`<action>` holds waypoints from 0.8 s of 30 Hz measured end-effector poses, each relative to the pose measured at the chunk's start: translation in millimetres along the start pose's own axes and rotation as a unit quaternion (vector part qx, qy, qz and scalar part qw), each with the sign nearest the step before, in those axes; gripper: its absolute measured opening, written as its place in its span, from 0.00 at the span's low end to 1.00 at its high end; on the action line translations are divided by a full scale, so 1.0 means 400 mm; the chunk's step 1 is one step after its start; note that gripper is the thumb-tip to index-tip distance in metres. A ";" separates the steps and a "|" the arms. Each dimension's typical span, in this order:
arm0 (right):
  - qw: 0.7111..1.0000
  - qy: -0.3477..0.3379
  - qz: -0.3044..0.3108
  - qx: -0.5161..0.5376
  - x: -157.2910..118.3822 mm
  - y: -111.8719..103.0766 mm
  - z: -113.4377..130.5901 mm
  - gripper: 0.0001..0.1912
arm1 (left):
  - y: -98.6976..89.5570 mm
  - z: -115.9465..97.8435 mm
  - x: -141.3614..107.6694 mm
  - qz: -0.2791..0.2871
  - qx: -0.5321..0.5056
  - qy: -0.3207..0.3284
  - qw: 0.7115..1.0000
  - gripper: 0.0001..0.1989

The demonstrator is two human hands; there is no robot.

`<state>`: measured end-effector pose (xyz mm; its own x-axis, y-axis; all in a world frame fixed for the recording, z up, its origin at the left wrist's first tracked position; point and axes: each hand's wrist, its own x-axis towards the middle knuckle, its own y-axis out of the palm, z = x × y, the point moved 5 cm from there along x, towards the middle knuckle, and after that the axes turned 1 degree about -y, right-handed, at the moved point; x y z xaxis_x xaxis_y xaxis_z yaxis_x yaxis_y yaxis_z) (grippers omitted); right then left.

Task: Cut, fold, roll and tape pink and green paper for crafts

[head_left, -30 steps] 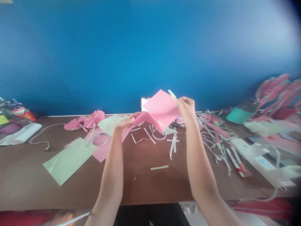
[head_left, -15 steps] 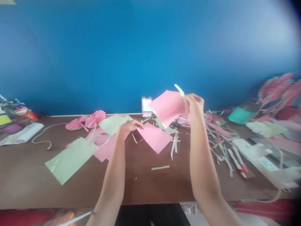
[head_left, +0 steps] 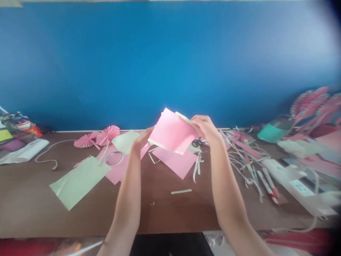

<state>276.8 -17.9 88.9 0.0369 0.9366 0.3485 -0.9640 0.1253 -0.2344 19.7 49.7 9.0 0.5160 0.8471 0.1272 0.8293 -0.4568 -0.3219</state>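
A pink sheet of paper with pale edge strips (head_left: 174,131) is held up above the table, tilted. My right hand (head_left: 206,126) pinches its right side, where a pale strip runs along the edge. At its left edge is my left hand (head_left: 144,138), fingers closed and partly hidden behind the sheet. Below lies another pink sheet (head_left: 182,165), flat on the table. To the left, a pale green sheet (head_left: 80,183) and a ring-shaped roll of tape (head_left: 114,158) rest on more paper.
Pink pleated paper fans (head_left: 108,135) lie at the back left. A paper strip (head_left: 181,191) lies near the front. On the right are red-and-white markers (head_left: 268,186), a white power strip (head_left: 290,185), tangled paper strips and a teal container (head_left: 274,132). A blue wall (head_left: 170,64) stands behind.
My right hand has moved left and down with the pink sheet. My left hand has left the pink sheet on the table and risen to the held sheet's left edge.
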 end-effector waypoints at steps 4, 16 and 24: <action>0.999 0.004 0.032 -0.030 0.001 0.036 0.008 0.10 | 0.007 -0.078 -0.013 -0.007 -0.141 0.034 0.989 0.42; 0.992 -0.092 0.069 -0.051 0.013 0.076 0.008 0.09 | 0.013 -0.117 -0.018 -0.029 -0.054 -0.025 0.998 0.24; 0.978 -0.102 -0.102 0.153 0.036 -0.012 -0.012 0.10 | 0.004 -0.083 -0.019 0.007 -0.062 -0.058 0.996 0.23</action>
<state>283.2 -3.6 90.7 0.2129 0.8135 0.5412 -0.9770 0.1695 0.1295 24.3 33.5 38.8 0.5050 0.8630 0.0126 0.8463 -0.4923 -0.2036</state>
